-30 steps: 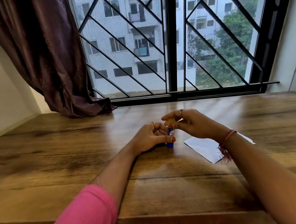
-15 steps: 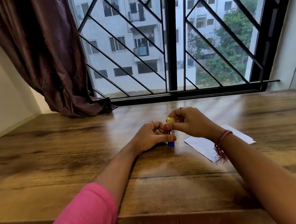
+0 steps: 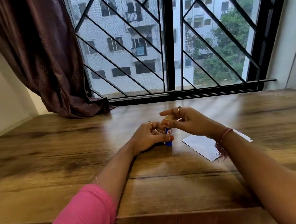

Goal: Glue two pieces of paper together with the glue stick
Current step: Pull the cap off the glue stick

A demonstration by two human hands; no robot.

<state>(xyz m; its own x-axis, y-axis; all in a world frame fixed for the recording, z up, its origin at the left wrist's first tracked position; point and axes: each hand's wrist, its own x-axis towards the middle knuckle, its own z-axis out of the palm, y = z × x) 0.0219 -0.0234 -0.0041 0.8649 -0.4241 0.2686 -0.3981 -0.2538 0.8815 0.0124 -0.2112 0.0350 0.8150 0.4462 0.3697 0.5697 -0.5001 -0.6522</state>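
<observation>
Just left of the paper (image 3: 202, 144), left hand (image 3: 147, 137) grips the glue stick (image 3: 168, 136) upright so right hand (image 3: 187, 121) can pinch its yellow cap (image 3: 168, 119), probably uncapping.

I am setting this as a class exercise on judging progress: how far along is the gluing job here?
Early stage. Done: the glue stick stands upright on the table with white paper laid beside it. In hand: the left hand grips the tube while the right hand pinches its yellow cap. Left: uncapping, spreading glue, pressing the papers together.
</observation>
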